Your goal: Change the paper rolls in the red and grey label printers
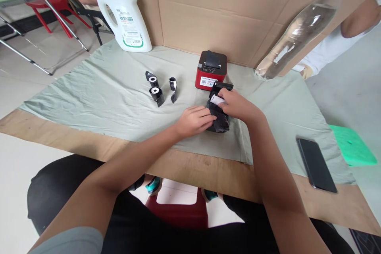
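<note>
My left hand [195, 120] is closed on a black plastic wrapper [219, 121] lying on the pale green cloth [104, 99]. My right hand [236, 105] pinches a small white paper roll [216, 100] at the wrapper's far end. Just beyond stands a small red and black printer [211, 69] with a black piece [222, 86] lying at its front. To the left of the printer sit three black-wrapped rolls [160, 87].
A white detergent jug [122, 12] stands at the back left against a cardboard wall [223, 8]. A clear bottle [300, 31] leans at the right. A black phone [316, 163] lies near the table's edge. Other people sit at both far corners.
</note>
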Available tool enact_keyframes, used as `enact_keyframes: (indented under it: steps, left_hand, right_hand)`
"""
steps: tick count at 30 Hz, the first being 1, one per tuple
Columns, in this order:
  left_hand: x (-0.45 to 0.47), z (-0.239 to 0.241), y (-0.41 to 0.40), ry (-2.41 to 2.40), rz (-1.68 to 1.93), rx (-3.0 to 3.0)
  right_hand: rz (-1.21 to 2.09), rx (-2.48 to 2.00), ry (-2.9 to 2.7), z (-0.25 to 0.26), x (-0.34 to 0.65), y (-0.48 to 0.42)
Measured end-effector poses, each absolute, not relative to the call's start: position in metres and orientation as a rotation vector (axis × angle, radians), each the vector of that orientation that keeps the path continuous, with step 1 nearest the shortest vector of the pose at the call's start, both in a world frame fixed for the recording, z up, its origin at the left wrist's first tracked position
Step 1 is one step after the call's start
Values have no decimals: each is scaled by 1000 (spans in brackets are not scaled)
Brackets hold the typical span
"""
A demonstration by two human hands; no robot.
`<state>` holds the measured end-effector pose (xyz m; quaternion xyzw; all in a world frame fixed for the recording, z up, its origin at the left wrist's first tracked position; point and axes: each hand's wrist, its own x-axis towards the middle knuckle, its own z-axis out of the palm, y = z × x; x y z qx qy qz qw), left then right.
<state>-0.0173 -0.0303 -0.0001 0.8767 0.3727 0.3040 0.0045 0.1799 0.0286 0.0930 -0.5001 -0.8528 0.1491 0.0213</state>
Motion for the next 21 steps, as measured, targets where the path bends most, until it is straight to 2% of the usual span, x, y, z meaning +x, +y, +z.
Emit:
enact_keyframes:
  steps: [9, 21]
  left_hand:
    - [-14, -2, -32, 1151, 985, 2754]
    - [-14, -1, -31, 1193, 946, 2729]
  right_hand:
    - [65, -1489, -2808, 87, 181, 33]
    - [120, -1631, -2741, 73, 169, 29]
